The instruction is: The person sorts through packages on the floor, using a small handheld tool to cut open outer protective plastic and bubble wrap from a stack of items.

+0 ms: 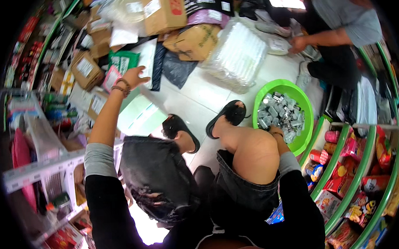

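Observation:
My left hand point(137, 77) reaches out with its fingers apart and holds nothing. It is over a pale green container point(140, 115), near a green packet point(123, 59) and a flat white parcel point(148, 56). My right hand point(276, 131) is at the near side of a bright green plastic basin point(306, 138), which holds many small clear and silvery pieces point(280, 112). My right knee and the pieces hide most of its fingers, so its grip cannot be made out.
Cardboard boxes point(164, 12), a carton point(196, 41) and a clear-wrapped white bundle point(238, 52) lie ahead on the tiled floor. At the upper right another person point(345, 14) crouches, holding a lit phone point(286, 1). Shelves of snack packets point(342, 178) curve along the right; a white rack point(54, 167) stands left.

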{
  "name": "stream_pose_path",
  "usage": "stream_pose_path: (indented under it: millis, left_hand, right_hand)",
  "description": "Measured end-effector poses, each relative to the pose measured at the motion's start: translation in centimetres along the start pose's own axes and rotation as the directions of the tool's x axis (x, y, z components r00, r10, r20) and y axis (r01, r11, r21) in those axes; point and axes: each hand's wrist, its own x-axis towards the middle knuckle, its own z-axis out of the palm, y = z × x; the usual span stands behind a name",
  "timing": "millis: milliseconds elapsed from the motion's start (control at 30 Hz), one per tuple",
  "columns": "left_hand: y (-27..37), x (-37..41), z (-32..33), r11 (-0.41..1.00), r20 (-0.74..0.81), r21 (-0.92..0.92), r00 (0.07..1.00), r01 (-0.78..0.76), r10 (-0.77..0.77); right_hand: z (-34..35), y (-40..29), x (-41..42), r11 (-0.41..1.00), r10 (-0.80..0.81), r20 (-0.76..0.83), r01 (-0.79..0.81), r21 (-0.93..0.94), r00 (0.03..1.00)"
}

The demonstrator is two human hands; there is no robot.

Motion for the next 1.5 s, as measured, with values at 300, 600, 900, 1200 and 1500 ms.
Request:
stream_pose_path:
  millis: [300, 600, 900, 1200, 1500]
  left_hand:
    - [-15.4, -13.8, 13.3, 0.789, -0.343, -0.296, 0.711, 0.539, -0.614]
    - [-12.9, -12.4, 13.5, 0.424, -0.139, -0.688, 0.467, 0.589, -0.873]
    - [2.4, -8.1, 15.1, 0.667, -0.179, -0.726, 0.982, -0.167, 0.051]
    - [4.4, -4.2, 4.9, 0.921, -0.054, -0.325, 0.977, -0.214, 0.207]
    - [2.6, 3.6, 8.3, 0.974, 0.063, 0.053, 0.973, 0.218, -0.221]
  right_hand:
    - [6.8, 10.9, -0.3, 0.612, 0.178, -0.665, 0.448, 0.652, 0.725]
    - [-8.7, 4.1, -17.9, 0.116, 0.305, -0.563, 0.556, 0.823, 0.768]
    - [-19.4, -4.6, -21.6, -0.37, -0.1, -0.714, 0.64, 0.673, 0.693]
    - [-17.1, -14.2, -24.2, 0.177, -0.592, -0.542, 0.753, 0.634, 0.596]
    - [-15.7, -14.2, -27.5, 0.439, -0.826, -0.404, 0.898, -0.027, 0.392]
